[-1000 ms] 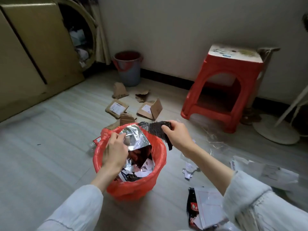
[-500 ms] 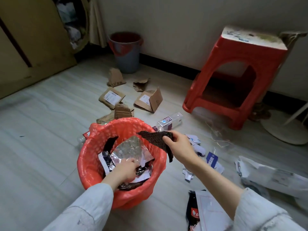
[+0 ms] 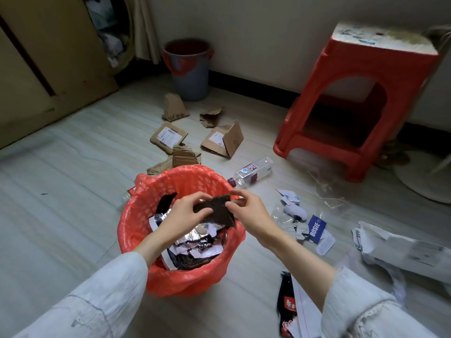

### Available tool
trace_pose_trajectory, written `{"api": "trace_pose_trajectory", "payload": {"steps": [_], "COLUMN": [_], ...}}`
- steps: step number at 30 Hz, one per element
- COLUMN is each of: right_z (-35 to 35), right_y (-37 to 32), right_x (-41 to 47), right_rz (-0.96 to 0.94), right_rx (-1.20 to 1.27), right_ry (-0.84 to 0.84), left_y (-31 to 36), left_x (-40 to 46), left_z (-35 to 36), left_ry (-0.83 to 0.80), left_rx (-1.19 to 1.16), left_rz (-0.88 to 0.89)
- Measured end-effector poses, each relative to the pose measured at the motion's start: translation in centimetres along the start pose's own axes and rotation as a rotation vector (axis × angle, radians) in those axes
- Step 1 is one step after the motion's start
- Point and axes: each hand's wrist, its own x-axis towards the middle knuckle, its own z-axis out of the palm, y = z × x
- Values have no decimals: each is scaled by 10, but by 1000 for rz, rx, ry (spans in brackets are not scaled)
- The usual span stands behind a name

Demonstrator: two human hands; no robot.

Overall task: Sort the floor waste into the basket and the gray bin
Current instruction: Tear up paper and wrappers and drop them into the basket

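Note:
A basket lined with a red bag stands on the floor in front of me, holding foil and torn wrappers. Over its opening both hands grip one dark wrapper piece: my left hand pinches its left side and my right hand its right edge. The gray bin, also with a red liner, stands by the far wall. Cardboard scraps lie between the two containers. A clear plastic bottle lies right of the basket.
A red plastic stool stands at the right by the wall. Torn paper and a blue tag litter the floor to the right, with a white mailer bag and a dark snack packet nearer me. A wooden cabinet fills the left.
My left hand let go of the foil sheet inside the basket and rose to grip the dark wrapper piece that my right hand was holding. The view tilted down slightly.

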Motion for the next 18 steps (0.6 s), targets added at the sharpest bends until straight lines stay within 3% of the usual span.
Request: {"api": "trace_pose_trajectory", "payload": {"steps": [2,5,6,8,10,11,14,18], "right_z": [-3,-11,-13,-19,-20,-20,-17,-17], "right_y": [4,13,15,23,31,36,49,54], "right_x": [-2,-7,-9,-11,-12,-12,-9,-7], "right_rz": [-55,-158,-186,-238,-285,-300,-311,-355], "right_rx": [-191,-481,-583,-758,-855,-881,-904,-851], "right_ry": [36,-9,-53,-153,-229,-251,-276,-271], "left_y": [-7,-23,-27,-30,-32,-36,-58,-89], "left_x": [7,11,9,5,-1,-3,0,14], "left_z": [1,5,7,18,36,46,68,82], "left_ry": [46,-27,-53,-55,-163,-297,-650,-729], "left_rx": [148,503,668,904,987,976,936,951], "left_rz": [-118,-269,-267,-44,154,115,-258,-330]}}
